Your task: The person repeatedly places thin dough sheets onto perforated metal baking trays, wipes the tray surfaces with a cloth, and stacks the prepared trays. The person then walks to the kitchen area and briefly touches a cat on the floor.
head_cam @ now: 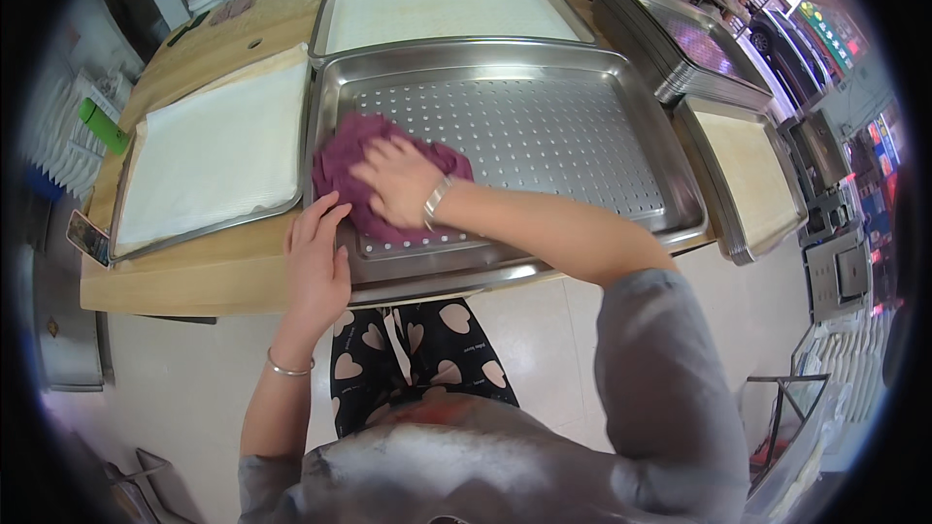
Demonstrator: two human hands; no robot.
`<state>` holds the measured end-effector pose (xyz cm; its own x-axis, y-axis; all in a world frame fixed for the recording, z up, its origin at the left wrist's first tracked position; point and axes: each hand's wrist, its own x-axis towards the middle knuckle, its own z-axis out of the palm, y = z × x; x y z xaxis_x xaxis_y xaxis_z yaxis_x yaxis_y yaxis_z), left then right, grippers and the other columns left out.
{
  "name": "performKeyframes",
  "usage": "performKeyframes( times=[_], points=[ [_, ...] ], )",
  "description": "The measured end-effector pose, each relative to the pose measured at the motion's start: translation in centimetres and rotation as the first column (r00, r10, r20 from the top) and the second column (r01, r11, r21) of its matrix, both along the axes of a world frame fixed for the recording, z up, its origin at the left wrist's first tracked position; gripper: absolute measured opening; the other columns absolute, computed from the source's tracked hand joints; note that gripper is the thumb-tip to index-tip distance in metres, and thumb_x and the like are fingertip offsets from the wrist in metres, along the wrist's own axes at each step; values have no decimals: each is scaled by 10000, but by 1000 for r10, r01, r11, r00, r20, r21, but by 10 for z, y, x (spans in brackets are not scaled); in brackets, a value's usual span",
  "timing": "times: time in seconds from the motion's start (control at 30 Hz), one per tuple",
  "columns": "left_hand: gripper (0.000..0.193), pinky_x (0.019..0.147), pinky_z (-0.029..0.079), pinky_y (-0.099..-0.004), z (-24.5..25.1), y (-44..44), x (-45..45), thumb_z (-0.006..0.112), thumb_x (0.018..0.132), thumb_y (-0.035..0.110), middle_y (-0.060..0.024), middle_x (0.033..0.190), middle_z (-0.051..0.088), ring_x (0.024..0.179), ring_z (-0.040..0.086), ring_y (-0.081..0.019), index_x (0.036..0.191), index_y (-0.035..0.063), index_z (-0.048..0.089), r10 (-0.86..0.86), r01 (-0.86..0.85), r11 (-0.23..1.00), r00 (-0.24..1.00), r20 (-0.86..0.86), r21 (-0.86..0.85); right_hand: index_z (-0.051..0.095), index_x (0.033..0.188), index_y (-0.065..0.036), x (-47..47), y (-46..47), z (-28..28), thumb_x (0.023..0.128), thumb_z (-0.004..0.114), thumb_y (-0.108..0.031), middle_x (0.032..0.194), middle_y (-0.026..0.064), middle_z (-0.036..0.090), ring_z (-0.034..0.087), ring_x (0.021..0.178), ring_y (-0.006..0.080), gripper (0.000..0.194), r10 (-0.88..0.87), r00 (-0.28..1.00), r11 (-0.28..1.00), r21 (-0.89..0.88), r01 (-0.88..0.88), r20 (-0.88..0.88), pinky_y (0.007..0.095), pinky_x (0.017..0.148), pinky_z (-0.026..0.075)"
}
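A perforated stainless steel tray (553, 131) lies in front of me on the wooden table. My right hand (400, 178) reaches across it, pressed down on a bunched purple cloth (357, 135) in its left part. Both the hand and the cloth are slightly blurred. At the tray's near left corner is my left hand (317, 255), its fingers spread and loosely bent over the rim beside the cloth. Whether those fingers touch the rim or the cloth is hard to tell.
Paper-lined trays (218, 153) lie at the left, with another lined tray (451, 11) behind. Stacked metal trays (677, 44) stand at the right, near a lined stack (750, 175) at the table's edge. A phone (89, 236) and a green bottle (103, 126) are at the left edge.
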<state>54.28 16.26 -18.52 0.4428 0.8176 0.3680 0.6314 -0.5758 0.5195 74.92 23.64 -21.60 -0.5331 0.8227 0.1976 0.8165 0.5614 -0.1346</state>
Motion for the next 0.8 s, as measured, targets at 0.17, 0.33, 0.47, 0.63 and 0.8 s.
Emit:
performKeyframes(
  times=[0.17,0.33,0.47,0.63,0.8],
  points=[
    [635,1139,264,-440,2,4,-6,396,681,-184,-117,1405,484,1331,429,-326,1257,34,546,-45,44,999,998,-33,-28,483,1363,-87,87,97,0,839,569,-260,1405,145,487,427,1330,308,558,-286,957,957,-59,284,-38,421,1136,310],
    [665,1134,276,-435,0,5,-5,376,652,-194,-103,1406,493,1347,419,-324,1251,34,555,-44,44,999,999,0,-32,501,1356,-51,255,45,-4,865,571,-238,1396,159,504,440,1325,307,530,-553,831,829,54,556,-65,403,1135,328],
    [657,1122,296,-426,-1,3,-5,372,664,-183,-95,1405,497,1341,425,-312,1253,42,558,-24,24,999,1000,10,-31,367,1437,-8,316,-50,22,934,507,-440,1413,247,454,470,1274,421,677,-821,462,502,38,864,336,444,1094,381],
    [617,1101,318,-431,-2,1,-7,403,695,-148,-85,1399,503,1329,435,-296,1252,67,562,-15,15,1000,1000,27,-27,481,1292,37,266,-142,54,936,506,-474,1254,272,575,565,1162,423,623,-647,414,448,-121,886,640,443,1005,457],
    [500,1083,331,-450,-15,4,-8,478,746,-76,-90,1352,531,1290,461,-298,1215,73,574,-3,-4,996,996,88,86,560,1160,35,168,-139,80,913,528,-450,1069,269,661,635,1031,402,546,-555,683,571,-379,728,476,438,933,489]
  ],
)
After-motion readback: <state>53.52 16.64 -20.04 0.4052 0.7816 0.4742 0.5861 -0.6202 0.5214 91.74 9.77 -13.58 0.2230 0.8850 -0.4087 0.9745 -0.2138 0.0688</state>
